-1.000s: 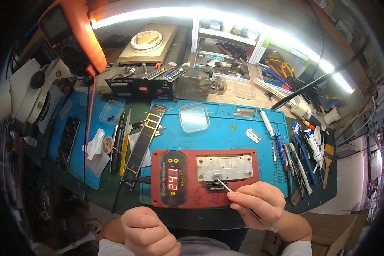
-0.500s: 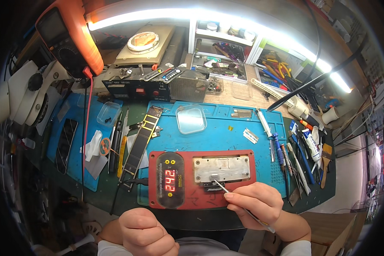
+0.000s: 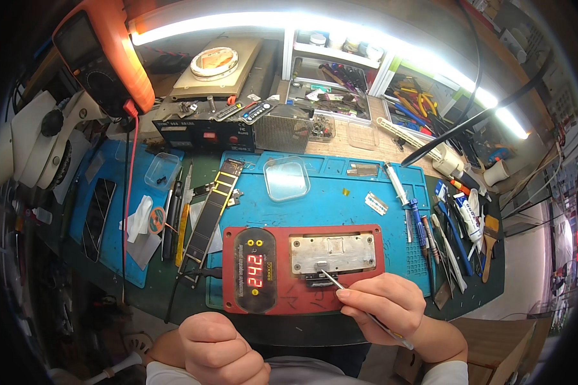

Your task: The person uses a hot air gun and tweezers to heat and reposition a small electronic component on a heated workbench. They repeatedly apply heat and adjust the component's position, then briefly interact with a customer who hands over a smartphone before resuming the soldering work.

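Note:
My right hand pinches a pair of slim metal tweezers. Their points reach the front edge of a metal heating plate, beside a small grey piece lying on it. A dark strip-like part sits just below that edge. The plate is set in a red heating station with a lit red digital display on its left. My left hand is curled into a fist near the table's front edge, apart from the station, with nothing visible in it.
A blue mat lies under the station, bearing a clear plastic box and a razor blade. Brushes and a syringe lie to the right. At left are a phone, a long dark strip and an orange multimeter.
Almost nothing differs. The whole view has shifted very slightly, while both hands and the tweezers keep their places.

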Tool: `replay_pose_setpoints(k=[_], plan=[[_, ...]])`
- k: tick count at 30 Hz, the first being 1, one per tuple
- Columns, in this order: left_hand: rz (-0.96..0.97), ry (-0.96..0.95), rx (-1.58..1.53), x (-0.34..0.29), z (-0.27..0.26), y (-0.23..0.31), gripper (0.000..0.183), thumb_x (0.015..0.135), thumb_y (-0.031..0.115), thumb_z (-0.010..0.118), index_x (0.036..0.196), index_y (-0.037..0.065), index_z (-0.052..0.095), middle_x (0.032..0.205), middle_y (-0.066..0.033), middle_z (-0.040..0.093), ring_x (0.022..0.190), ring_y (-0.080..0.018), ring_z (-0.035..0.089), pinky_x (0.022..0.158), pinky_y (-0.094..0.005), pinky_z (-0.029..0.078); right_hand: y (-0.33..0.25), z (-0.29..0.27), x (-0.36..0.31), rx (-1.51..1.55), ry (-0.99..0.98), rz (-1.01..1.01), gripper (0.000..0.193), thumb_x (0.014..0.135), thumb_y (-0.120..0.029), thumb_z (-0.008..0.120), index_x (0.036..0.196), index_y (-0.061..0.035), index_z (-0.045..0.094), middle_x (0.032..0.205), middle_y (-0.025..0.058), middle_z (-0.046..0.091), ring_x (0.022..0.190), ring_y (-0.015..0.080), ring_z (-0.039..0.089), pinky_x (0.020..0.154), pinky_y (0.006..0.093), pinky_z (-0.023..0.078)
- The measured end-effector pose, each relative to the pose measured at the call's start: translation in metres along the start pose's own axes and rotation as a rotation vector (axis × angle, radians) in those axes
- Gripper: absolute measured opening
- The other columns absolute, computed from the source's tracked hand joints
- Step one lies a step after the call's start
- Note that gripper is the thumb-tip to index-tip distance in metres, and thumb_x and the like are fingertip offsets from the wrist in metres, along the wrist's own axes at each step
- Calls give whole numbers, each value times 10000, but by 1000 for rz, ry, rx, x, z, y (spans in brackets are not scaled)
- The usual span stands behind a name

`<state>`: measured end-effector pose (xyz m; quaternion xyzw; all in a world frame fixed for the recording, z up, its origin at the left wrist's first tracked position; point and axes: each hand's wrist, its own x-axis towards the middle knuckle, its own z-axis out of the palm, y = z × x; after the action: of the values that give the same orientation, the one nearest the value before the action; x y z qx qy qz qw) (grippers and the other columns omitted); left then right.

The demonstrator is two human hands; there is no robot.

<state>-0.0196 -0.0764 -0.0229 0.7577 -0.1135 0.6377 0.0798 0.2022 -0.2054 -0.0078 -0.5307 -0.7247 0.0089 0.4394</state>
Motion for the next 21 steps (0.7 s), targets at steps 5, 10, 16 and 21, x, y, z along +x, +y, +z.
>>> replay_pose_setpoints(k=[5,10,16,21], plan=[[16,3,-3,-1,0,-2,289,896,273,599,653,121,567,650,-2,568,596,-178,482,551,-319,401,0,1,0,0,0,2,334,750,-7,853,1073,-8,767,874,73,709,668,189,663,581,290,533],[-48,-89,67,-11,-10,5,350,1035,394,512,759,192,589,736,80,562,657,-106,477,592,-261,381,-1,0,0,-1,-7,6,331,752,-11,853,1072,-10,768,876,72,711,669,189,665,580,288,531],[12,-33,7,-2,-2,-2,356,992,305,561,687,122,579,670,-1,575,604,-176,490,551,-314,412,0,0,-1,4,-5,10,331,752,-13,855,1071,-11,769,875,74,714,669,191,667,578,286,530],[20,-47,15,-2,-3,-3,404,1040,330,540,691,127,575,680,-1,576,616,-175,496,555,-315,420,0,0,0,4,0,9,338,745,-9,857,1071,-12,768,870,75,719,671,191,672,577,285,530]])
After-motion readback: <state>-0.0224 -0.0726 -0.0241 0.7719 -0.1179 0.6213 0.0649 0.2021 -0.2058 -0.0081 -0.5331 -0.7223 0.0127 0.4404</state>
